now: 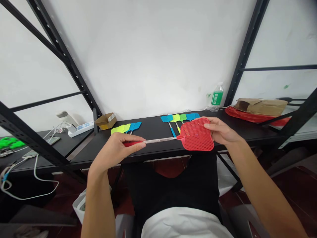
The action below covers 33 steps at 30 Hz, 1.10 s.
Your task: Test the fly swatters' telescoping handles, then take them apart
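Observation:
A red fly swatter with a perforated head and a silvery shaft is stretched between both hands above the front edge of the black table. My left hand is closed round its red handle. At the other end, my right hand pinches the right edge of the swatter's head. Behind it lie several blue and green fly swatters in a row, partly covered by the red one. Another group of yellow-green and blue fly swatters lies past my left hand, which hides their lower parts.
An open cardboard box and a white power strip are on the left. A water bottle stands at the back right, near a brown paper package on red plastic. Black rack posts frame the black table.

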Tool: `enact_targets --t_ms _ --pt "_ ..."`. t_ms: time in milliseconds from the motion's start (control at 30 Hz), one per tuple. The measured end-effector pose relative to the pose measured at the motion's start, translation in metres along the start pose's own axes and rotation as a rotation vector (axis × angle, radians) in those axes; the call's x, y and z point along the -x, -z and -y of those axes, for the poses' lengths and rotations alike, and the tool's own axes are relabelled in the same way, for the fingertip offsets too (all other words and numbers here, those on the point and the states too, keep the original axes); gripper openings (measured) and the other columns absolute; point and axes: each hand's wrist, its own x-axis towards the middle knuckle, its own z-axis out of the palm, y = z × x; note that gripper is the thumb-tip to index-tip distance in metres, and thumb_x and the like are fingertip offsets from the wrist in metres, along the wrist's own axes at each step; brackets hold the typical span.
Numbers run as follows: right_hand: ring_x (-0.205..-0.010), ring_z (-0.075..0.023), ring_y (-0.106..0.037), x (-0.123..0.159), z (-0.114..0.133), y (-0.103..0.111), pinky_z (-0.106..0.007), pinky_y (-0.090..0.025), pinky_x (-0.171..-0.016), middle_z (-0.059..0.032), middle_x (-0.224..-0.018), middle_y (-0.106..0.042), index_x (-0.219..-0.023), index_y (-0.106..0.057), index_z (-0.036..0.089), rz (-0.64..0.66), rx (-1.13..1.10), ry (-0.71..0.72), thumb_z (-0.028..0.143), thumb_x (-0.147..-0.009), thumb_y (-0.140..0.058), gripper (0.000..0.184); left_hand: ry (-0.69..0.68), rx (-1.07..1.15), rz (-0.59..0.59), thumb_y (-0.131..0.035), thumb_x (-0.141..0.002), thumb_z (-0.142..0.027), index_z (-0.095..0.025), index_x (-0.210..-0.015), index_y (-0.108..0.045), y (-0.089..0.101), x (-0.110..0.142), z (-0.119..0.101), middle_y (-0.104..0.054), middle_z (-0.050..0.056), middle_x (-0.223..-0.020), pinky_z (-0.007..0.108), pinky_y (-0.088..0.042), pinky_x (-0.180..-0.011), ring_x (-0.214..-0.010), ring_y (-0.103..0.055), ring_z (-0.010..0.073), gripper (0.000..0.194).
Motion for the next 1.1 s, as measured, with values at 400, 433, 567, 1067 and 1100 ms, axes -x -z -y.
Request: enact_targets --t_ms 400,433,567,1067,1100 --pt "-0.087 -0.025 -0.075 0.004 -0.004 -0.018 -0.037 -0.06 -0.079 -0.0062 -0.097 -0.079 -0.104 -0.078 0.023 0.061 -0.096 -0.04 0.038 -0.073 -0.083 0.035 -0.06 0.044 0.009 -0.071 -0.084 -0.053 -0.026 -0.097 -0.084 -0.006 -0.002 -0.007 -0.081 0.003 -0.099 0.024 -0.057 -0.079 -0.087 -0.074 0.0221 0.033" --pt "-0.087 -0.0252 -0.075 0.006 -0.004 -0.018 -0.037 -0.06 -0.079 -0.0062 -0.097 -0.079 -0.104 -0.078 0.023 0.073 -0.11 -0.048 0.039 -0.073 -0.083 0.035 -0.06 0.046 0.007 -0.071 -0.084 -0.053 -0.026 -0.096 -0.084 -0.006 -0.002 -0.007 -0.081 0.003 -0.099 0.024 -0.057 -0.08 -0.087 -0.074 0.0219 0.032" --pt "-0.096 -0.0278 -0.074 0.011 0.001 -0.024 -0.039 -0.059 -0.083 -0.009 -0.107 -0.078 -0.113 -0.076 0.021 0.11 -0.108 -0.086 0.037 -0.078 -0.079 0.039 -0.058 0.053 0.007 -0.071 -0.083 -0.054 -0.025 -0.097 -0.084 -0.005 0.001 -0.01 -0.081 0.004 -0.098 0.026 -0.058 -0.08 -0.086 -0.074 0.023 0.034" --pt "-0.087 -0.0272 -0.074 0.016 0.011 -0.03 -0.039 -0.062 -0.075 -0.0079 -0.104 -0.078 -0.115 -0.078 0.024 0.024 -0.032 -0.055 0.031 -0.08 -0.078 0.035 -0.077 0.05 -0.018 -0.072 -0.084 -0.049 -0.027 -0.093 -0.084 -0.008 0.004 -0.019 -0.081 0.0 -0.095 0.023 -0.057 -0.079 -0.084 -0.074 0.0194 0.027" --pt "-0.088 -0.0273 -0.074 0.015 0.011 -0.03 -0.039 -0.062 -0.076 -0.0078 -0.107 -0.078 -0.114 -0.078 0.025 0.023 -0.029 -0.052 0.031 -0.08 -0.078 0.034 -0.077 0.046 -0.023 -0.072 -0.084 -0.049 -0.027 -0.092 -0.084 -0.008 0.004 -0.019 -0.081 0.0 -0.095 0.023 -0.057 -0.079 -0.084 -0.074 0.0194 0.026"
